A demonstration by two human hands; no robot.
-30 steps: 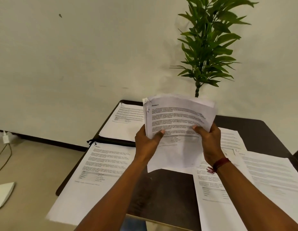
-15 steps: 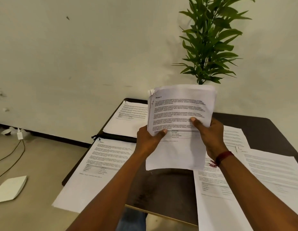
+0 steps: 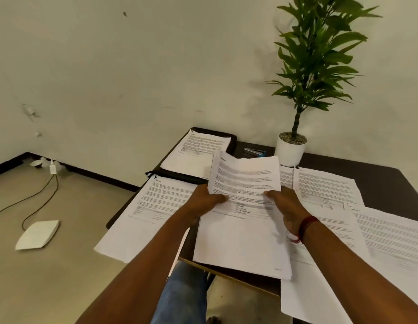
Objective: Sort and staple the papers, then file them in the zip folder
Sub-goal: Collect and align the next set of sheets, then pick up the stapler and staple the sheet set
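I hold a stack of printed papers [image 3: 244,220] with both hands, low over the near middle of the dark table [image 3: 376,181]. My left hand [image 3: 204,202] grips its left edge, my right hand [image 3: 286,208] its right edge, thumbs on top. The black zip folder [image 3: 180,175] lies open at the far left corner with a printed set [image 3: 196,152] on it. A stapler [image 3: 254,152] lies behind the stack, beside the plant pot. More printed sets lie on the left [image 3: 152,211] and right [image 3: 327,188], [image 3: 390,242] of the table.
A potted green plant [image 3: 291,148] stands at the table's back edge against the wall. On the floor to the left lie a white flat device [image 3: 37,235] and cables [image 3: 39,197]. My blue-jeaned knee [image 3: 182,293] shows under the table's near edge.
The stack came down from upright in front of me to lying nearly flat over the table. The view tilted down, and the plant pot and stapler came into sight.
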